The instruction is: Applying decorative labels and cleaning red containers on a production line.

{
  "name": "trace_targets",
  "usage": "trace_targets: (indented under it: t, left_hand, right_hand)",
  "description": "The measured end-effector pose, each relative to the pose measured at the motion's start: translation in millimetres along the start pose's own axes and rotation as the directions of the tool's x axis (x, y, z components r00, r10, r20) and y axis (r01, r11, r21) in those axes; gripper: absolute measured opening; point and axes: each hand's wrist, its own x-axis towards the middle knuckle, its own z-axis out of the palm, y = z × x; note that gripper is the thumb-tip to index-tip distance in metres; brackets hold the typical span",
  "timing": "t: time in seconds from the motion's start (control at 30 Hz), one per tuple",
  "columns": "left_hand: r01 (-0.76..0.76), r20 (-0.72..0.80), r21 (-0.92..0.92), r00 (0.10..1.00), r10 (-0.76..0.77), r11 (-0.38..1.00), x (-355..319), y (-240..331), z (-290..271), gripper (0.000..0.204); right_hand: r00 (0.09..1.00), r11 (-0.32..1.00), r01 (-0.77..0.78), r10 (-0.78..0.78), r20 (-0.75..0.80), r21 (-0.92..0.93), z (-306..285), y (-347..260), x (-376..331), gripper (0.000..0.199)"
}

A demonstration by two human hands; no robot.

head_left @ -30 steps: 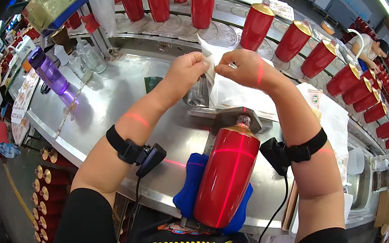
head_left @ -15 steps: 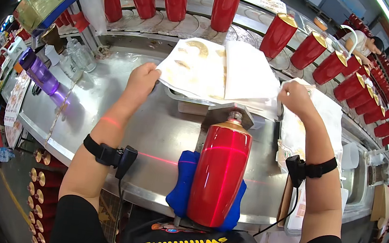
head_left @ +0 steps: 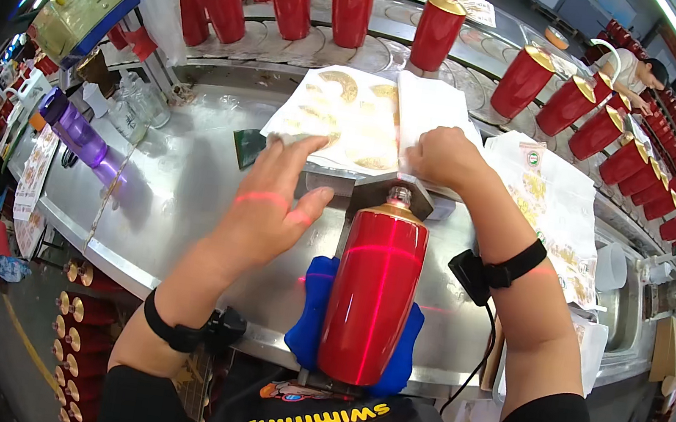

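Left hand: spread flat, now off the gold-printed sheets. Right hand: moved inward, pressing them behind red bottle; sheets now lie flat.

White sheets with gold decals lie flat beyond the red bottle.

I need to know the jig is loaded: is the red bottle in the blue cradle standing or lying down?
Lying down: the red bottle rests lengthwise in the blue cradle, neck pointing away.
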Motion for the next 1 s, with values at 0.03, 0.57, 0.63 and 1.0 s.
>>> trace_targets:
  t: [0.03, 0.57, 0.63, 1.0]
  left_hand:
    - [0.001, -0.004, -0.001, 1.0, -0.001, 1.0, -5.4, 2.1, -2.2, 0.056]
    - [0.13, 0.122, -0.568, 0.99, -0.073, 0.813, -96.7, 38.9, 45.2, 0.073]
    - [0.147, 0.139, -0.578, 0.987, -0.08, 0.803, -105.1, 37.7, 44.0, 0.075]
    - [0.096, 0.094, -0.647, 0.995, -0.046, 0.757, -122.6, 33.5, 64.0, 0.072]
  right_hand:
    - [0.999, 1.0, 0.024, -0.024, 0.03, 0.014, 1.2, 5.7, -0.8, 0.049]
    - [0.964, 0.999, 0.036, -0.028, -0.263, 0.026, 13.6, 11.2, -6.8, 0.047]
    - [0.952, 0.935, 0.126, -0.019, -0.307, 0.332, 10.8, 20.1, -6.0, 0.033]
    - [0.848, -0.6, 0.522, 0.444, -0.29, 0.606, -27.3, 151.0, -196.6, 0.029]
